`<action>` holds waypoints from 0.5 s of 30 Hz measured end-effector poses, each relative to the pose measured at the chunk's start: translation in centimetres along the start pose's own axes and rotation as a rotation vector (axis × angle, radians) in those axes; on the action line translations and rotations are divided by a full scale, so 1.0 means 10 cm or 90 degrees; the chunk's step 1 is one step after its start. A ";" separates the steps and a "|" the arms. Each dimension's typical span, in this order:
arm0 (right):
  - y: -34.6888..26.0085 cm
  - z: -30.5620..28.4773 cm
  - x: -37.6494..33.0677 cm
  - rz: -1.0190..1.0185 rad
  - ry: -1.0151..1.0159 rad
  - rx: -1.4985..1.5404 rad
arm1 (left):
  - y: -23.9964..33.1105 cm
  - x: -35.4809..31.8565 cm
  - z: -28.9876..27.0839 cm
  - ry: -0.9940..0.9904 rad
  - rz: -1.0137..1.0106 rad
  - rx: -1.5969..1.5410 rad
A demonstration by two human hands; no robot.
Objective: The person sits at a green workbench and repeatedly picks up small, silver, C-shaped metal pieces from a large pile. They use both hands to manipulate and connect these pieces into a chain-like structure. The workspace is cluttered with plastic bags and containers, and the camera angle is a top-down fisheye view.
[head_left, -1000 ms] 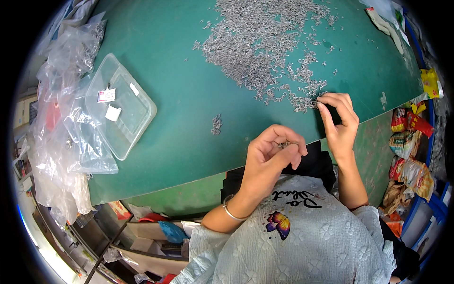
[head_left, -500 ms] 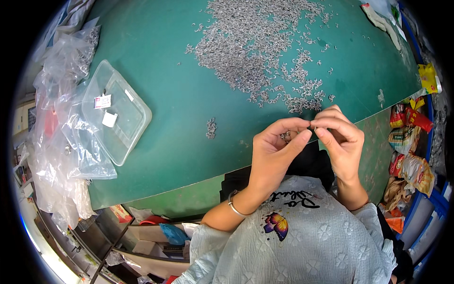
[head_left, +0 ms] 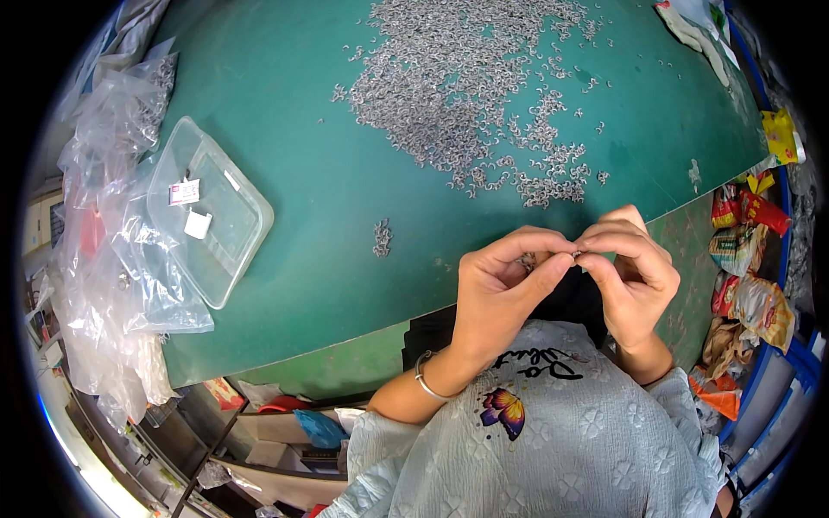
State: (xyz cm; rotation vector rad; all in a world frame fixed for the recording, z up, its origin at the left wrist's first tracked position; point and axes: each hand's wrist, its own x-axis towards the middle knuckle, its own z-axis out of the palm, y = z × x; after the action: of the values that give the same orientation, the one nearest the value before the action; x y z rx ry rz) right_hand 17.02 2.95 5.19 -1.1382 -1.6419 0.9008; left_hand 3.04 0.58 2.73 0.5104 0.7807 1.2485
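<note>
Green tabletop (head_left: 302,285) spreads before us, a heap of small metal rings (head_left: 466,78) scattered across its far side. Our left hand (head_left: 501,289) and right hand (head_left: 630,276) meet fingertip to fingertip, pinching one tiny ring (head_left: 575,253) between them near the table edge. We judge we are joining pieces; next comes a careful, steady press.

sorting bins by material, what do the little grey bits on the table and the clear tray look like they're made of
Small grey pieces: probably metal, with a dull silvery glint and thin curved shapes; too small to be sure.
Clear tray: thin transparent plastic, glossy, the green table showing through it.
Bags beside it: soft clear plastic film, crinkled and shiny.
</note>
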 end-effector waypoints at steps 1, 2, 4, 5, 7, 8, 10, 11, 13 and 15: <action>-0.01 0.00 -0.01 0.011 0.004 0.004 | 0.01 -0.01 -0.01 -0.005 -0.017 -0.024; -0.01 0.00 -0.01 0.017 0.006 0.016 | 0.01 -0.01 -0.01 -0.010 -0.034 -0.048; -0.02 0.01 -0.02 0.030 0.011 0.038 | 0.01 -0.01 -0.02 -0.022 -0.054 -0.087; -0.02 0.01 -0.02 0.028 0.011 0.038 | 0.01 -0.01 -0.02 -0.028 -0.056 -0.101; -0.02 0.01 -0.03 0.024 0.013 0.039 | 0.00 -0.01 -0.03 -0.037 -0.068 -0.126; -0.02 0.01 -0.03 0.024 0.013 0.041 | -0.01 -0.02 -0.05 -0.039 -0.078 -0.137; -0.02 0.02 -0.03 0.022 0.014 0.045 | -0.01 -0.02 -0.05 -0.035 -0.082 -0.143; -0.01 0.02 -0.03 0.012 0.012 0.030 | -0.01 -0.02 -0.04 -0.028 -0.076 -0.138; 0.00 0.02 -0.01 -0.007 0.011 -0.004 | 0.00 -0.01 -0.02 -0.018 -0.057 -0.104; -0.01 0.00 0.01 -0.083 -0.011 -0.088 | 0.01 0.00 0.00 -0.009 -0.028 -0.045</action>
State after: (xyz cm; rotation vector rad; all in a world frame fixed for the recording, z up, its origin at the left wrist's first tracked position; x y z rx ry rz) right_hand 16.96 3.02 5.32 -1.1037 -1.7934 0.7244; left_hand 2.97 0.59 2.81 0.4424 0.7298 1.2265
